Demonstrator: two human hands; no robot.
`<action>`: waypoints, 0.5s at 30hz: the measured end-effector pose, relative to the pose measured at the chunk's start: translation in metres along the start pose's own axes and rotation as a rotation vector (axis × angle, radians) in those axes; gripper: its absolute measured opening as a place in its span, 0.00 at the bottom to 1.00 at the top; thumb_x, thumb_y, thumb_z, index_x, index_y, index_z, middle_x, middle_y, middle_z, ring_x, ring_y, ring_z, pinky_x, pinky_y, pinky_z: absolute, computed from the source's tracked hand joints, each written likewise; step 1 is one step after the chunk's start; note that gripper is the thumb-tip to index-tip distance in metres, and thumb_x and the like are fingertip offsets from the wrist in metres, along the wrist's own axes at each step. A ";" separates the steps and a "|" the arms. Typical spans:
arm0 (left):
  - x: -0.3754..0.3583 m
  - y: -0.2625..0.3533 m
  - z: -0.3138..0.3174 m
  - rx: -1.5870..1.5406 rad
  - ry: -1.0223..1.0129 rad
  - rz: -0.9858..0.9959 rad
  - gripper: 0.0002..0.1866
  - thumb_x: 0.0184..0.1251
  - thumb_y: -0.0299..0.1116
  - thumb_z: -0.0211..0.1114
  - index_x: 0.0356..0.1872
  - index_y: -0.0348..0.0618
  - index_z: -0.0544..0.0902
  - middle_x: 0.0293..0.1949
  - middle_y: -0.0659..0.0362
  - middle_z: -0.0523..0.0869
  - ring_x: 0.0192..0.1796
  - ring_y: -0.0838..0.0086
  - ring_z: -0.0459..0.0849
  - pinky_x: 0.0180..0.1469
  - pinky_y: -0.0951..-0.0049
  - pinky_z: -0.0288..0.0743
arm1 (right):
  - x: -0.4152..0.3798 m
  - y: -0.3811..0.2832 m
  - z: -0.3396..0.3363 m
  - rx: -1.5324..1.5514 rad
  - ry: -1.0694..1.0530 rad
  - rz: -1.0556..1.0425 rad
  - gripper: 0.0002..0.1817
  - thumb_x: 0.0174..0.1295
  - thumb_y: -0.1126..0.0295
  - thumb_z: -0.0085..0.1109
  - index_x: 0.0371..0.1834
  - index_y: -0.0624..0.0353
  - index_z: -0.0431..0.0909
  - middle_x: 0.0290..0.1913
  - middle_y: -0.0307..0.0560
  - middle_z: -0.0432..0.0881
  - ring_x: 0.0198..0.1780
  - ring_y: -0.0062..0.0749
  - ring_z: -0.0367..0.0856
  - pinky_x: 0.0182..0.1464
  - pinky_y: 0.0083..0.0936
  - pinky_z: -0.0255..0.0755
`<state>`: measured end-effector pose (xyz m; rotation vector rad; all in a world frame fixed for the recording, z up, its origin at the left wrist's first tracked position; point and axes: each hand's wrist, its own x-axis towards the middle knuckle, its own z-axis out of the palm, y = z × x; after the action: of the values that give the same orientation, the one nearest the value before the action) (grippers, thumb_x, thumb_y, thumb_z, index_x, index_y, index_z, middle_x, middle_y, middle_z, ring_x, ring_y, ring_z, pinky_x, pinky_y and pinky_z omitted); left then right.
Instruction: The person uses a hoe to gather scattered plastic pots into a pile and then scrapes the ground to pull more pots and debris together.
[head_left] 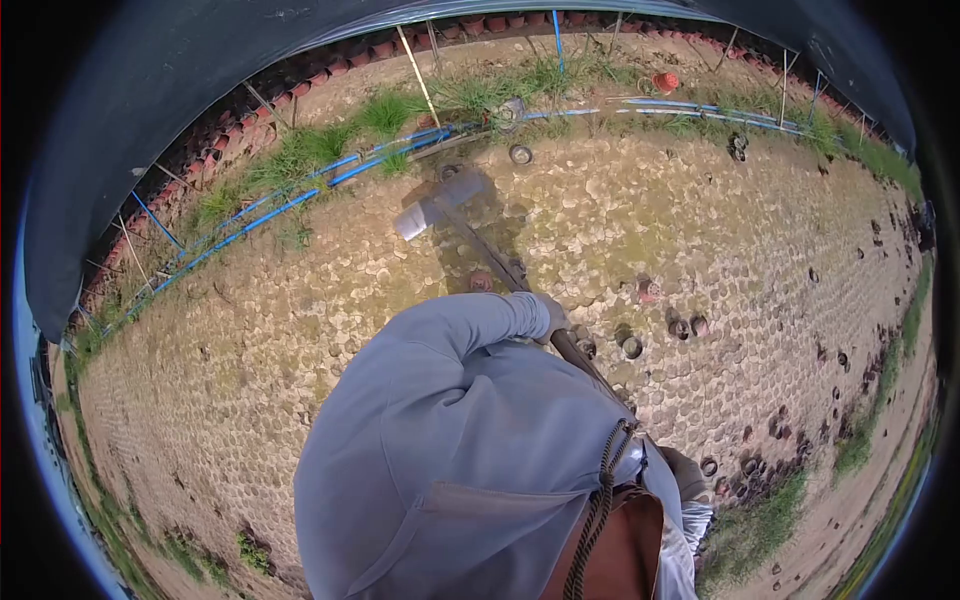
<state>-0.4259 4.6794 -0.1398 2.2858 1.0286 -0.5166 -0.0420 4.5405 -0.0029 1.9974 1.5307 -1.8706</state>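
A long-handled tool with a wide, flat pale head (412, 221) crosses the ground ahead of me; it looks like a hoe or scraper. Its dark handle (483, 250) slopes from the head back toward my body. My left hand (550, 318), at the end of the grey sleeve, is wrapped round the middle of the handle. Lower and to the right, my right hand (686, 474) is closed near the handle's rear end, partly hidden by my clothing. The head lies on or just above the dirt, with a dark shadow around it.
Round imprints cover the dry ground (350, 290). Small dark pots (632, 347) lie scattered to the right. Blue pipes (300, 200) run along a grassy strip ahead. Beyond stand thin poles (418, 75), rows of reddish pots (215, 145) and dark shade netting (130, 110).
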 end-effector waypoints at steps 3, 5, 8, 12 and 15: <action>-0.021 -0.118 0.007 0.046 0.014 -0.096 0.19 0.46 0.38 0.67 0.44 0.54 0.81 0.42 0.59 0.84 0.50 0.62 0.81 0.51 0.62 0.74 | 0.089 -0.068 0.056 0.037 -0.061 0.018 0.29 0.52 0.68 0.67 0.59 0.64 0.71 0.48 0.47 0.82 0.47 0.25 0.81 0.49 0.20 0.74; -0.028 -0.188 0.010 0.086 0.047 -0.181 0.22 0.46 0.39 0.70 0.47 0.56 0.81 0.43 0.59 0.85 0.51 0.63 0.82 0.51 0.63 0.75 | 0.147 -0.119 0.086 -0.080 -0.085 -0.104 0.32 0.50 0.65 0.68 0.60 0.61 0.71 0.47 0.48 0.82 0.47 0.28 0.81 0.50 0.22 0.74; -0.054 -0.274 -0.010 0.082 -0.015 -0.328 0.21 0.47 0.40 0.69 0.46 0.56 0.81 0.46 0.61 0.83 0.54 0.63 0.80 0.51 0.63 0.73 | 0.211 -0.208 0.138 -0.272 -0.052 -0.131 0.32 0.51 0.63 0.68 0.60 0.59 0.71 0.45 0.49 0.82 0.45 0.29 0.81 0.47 0.26 0.74; -0.061 -0.327 -0.023 0.077 -0.063 -0.361 0.21 0.47 0.40 0.68 0.47 0.56 0.80 0.49 0.60 0.82 0.56 0.64 0.78 0.52 0.63 0.72 | 0.208 -0.300 0.167 -0.496 -0.033 -0.077 0.37 0.49 0.52 0.66 0.63 0.52 0.68 0.46 0.57 0.81 0.48 0.47 0.81 0.51 0.37 0.73; -0.043 -0.309 -0.011 0.030 -0.131 -0.310 0.21 0.47 0.40 0.68 0.47 0.56 0.80 0.50 0.61 0.82 0.56 0.65 0.78 0.52 0.62 0.72 | 0.188 -0.284 0.161 -0.542 0.005 -0.053 0.39 0.48 0.48 0.65 0.64 0.50 0.67 0.47 0.59 0.81 0.49 0.53 0.80 0.52 0.40 0.72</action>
<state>-0.6900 4.8295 -0.2131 2.0952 1.3236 -0.8008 -0.3766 4.7109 -0.0284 1.7215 1.8501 -1.2672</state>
